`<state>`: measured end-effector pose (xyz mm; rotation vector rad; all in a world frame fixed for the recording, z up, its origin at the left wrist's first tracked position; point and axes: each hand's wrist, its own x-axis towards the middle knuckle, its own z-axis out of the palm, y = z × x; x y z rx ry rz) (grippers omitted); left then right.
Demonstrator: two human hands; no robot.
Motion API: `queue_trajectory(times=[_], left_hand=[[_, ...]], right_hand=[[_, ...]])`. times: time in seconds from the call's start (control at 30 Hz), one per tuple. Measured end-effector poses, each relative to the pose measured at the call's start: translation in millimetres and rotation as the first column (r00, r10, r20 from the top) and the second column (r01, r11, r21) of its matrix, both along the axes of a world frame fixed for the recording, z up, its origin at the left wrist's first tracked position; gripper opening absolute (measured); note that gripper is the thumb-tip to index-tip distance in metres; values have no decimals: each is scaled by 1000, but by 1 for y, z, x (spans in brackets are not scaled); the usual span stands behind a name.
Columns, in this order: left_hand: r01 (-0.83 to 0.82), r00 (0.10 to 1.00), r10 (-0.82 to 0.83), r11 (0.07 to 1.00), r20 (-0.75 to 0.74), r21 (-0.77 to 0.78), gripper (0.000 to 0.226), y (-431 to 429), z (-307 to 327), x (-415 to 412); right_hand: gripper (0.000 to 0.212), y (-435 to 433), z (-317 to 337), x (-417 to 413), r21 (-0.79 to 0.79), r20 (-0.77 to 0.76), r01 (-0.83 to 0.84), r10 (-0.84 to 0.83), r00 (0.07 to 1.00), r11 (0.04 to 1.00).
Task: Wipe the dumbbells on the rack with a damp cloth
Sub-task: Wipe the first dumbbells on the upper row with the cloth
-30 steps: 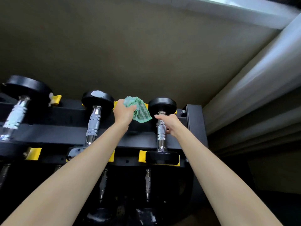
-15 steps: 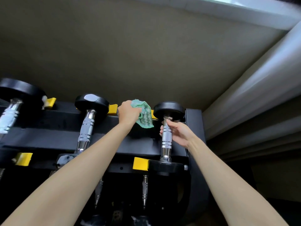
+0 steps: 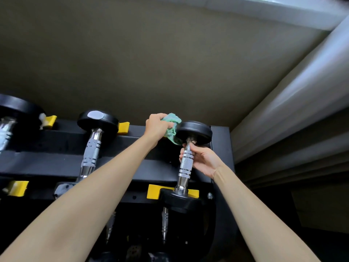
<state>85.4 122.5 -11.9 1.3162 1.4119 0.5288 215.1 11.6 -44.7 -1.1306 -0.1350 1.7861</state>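
A black dumbbell rack point(image 3: 47, 163) with yellow cradles holds several chrome-handled dumbbells with black heads. My right hand point(image 3: 203, 158) grips the knurled handle of the rightmost dumbbell point(image 3: 186, 163) just below its far head point(image 3: 194, 131). My left hand point(image 3: 157, 125) holds a crumpled green cloth point(image 3: 171, 127) pressed against the left side of that far head. The dumbbell's near head point(image 3: 181, 202) rests in the front yellow cradle point(image 3: 154, 190). Part of the cloth is hidden behind the head.
A second dumbbell point(image 3: 90, 148) lies to the left, and a larger one point(image 3: 11, 118) sits at the far left edge. More dumbbell handles show on a lower shelf point(image 3: 164, 222). A beige wall rises behind the rack; pale curtain folds point(image 3: 292, 114) hang to the right.
My left hand has carried the cloth right, from beside the dumbbell onto its far head. My right hand has slid a little lower along the handle.
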Motion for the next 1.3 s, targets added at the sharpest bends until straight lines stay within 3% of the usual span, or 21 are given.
queue_trajectory(times=[0.2, 0.33, 0.4, 0.5, 0.67, 0.77, 0.9, 1.0, 1.1, 1.17, 1.23, 1.3], left_hand=[[68, 991, -83, 988, 105, 141, 22, 6, 27, -6], [-67, 991, 102, 935, -83, 348, 19, 21, 30, -16], [-34, 977, 111, 924, -183, 381, 20, 27, 18, -18], [152, 933, -27, 934, -358, 325, 27, 19, -7, -6], [330, 876, -194, 909, -442, 254, 16, 4, -32, 14], [402, 862, -294, 892, -413, 204, 22, 2, -33, 27], [452, 870, -418, 888, -262, 82, 34, 9, -34, 22], [366, 908, -360, 930, -216, -12, 36, 17, -31, 11], [143, 937, -84, 978, -339, 153, 31, 21, -30, -4], [99, 935, -6, 964, -355, 245, 30, 24, -33, -15], [240, 930, -144, 936, -338, 260, 28, 22, -38, -16], [443, 860, -344, 869, -376, 219, 25, 18, -45, -7]], right_hand=[[19, 2, 5, -8, -43, 22, 89, -88, 996, 995], [13, -6, 3, -2, -30, -35, 157, -158, 987, 987], [20, -12, -1, 4, -29, -66, 204, -206, 976, 979], [22, -18, -2, 10, -22, -106, 243, -244, 964, 970], [22, -16, -1, 10, -9, -96, 201, -201, 975, 979], [22, -12, -1, 6, 6, -76, 156, -155, 985, 988], [22, -7, -4, 3, 6, -53, 133, -133, 990, 991], [23, -4, -5, 1, -1, -56, 128, -128, 990, 992], [16, -1, -3, -1, -15, -55, 128, -129, 990, 992], [17, 2, -1, -2, -13, -55, 121, -122, 991, 993], [17, 3, 0, -2, -10, -50, 114, -115, 992, 993], [22, 3, -2, -1, -7, -43, 110, -111, 993, 994]])
